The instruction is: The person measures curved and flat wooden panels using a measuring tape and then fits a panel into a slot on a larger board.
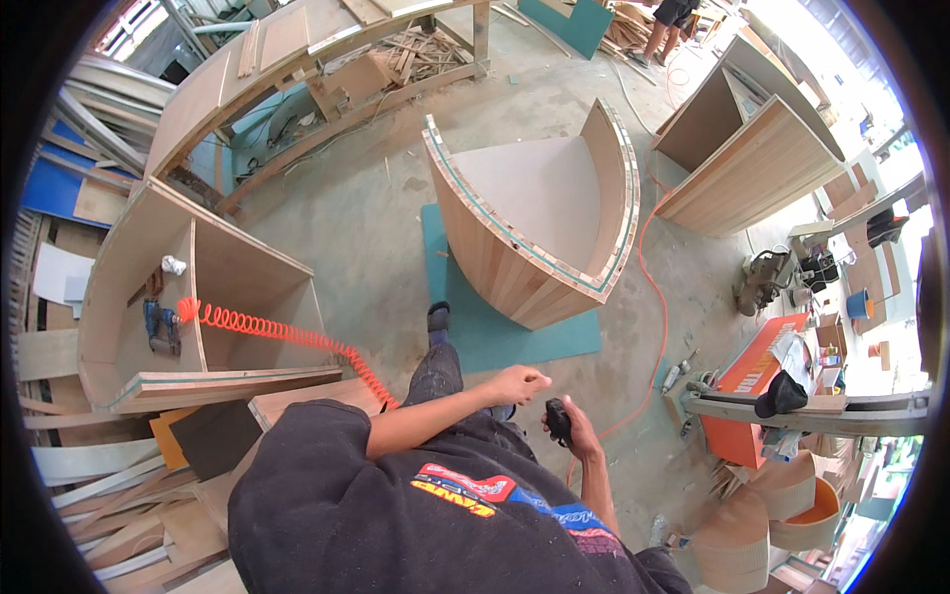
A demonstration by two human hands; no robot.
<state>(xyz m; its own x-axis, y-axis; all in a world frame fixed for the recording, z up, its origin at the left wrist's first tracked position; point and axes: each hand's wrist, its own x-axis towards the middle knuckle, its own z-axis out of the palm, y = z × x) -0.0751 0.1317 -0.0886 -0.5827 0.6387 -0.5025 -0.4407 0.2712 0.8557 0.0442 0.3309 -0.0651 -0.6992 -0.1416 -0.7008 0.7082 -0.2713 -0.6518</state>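
My left hand [517, 384] is held in front of my body with its fingers curled together; whatever it may hold is hidden. Just right of it, my right hand [584, 436] grips a small black handheld object [557, 423], too small to name for certain. Beyond both hands stands a curved wooden cabinet shell [515, 262] with slatted sides and a pale inner panel. It rests on a teal sheet [460, 332] on the floor, apart from my hands.
At left, a wooden cabinet frame [252, 247] holds a blue power tool [161, 327] beside a coiled orange hose [267, 325]. Another slatted cabinet [757, 163] stands far right. An orange hose [648, 272] crosses the floor. A workbench [297, 40] with scrap wood underneath lies far left.
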